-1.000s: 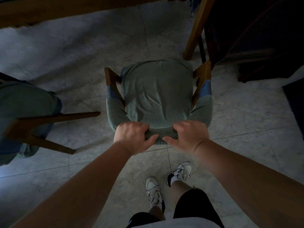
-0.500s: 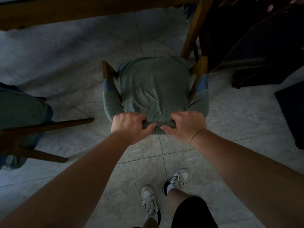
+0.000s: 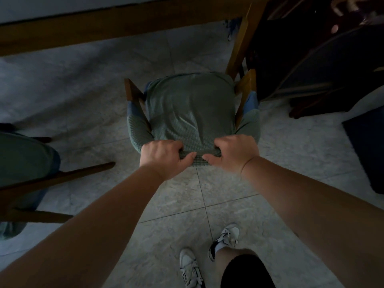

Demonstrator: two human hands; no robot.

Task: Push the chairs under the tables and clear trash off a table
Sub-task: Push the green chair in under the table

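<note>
A wooden armchair is seen at the centre, draped in a green waffle-textured cover, with blue fabric showing at both armrests. Its near top edge is gripped by the left hand and the right hand, fingers curled over the cloth and thumbs pressed beneath. The chair's far end lies close to the table, beside the table leg at the right. A second covered chair stands at the left on the tiled floor.
</note>
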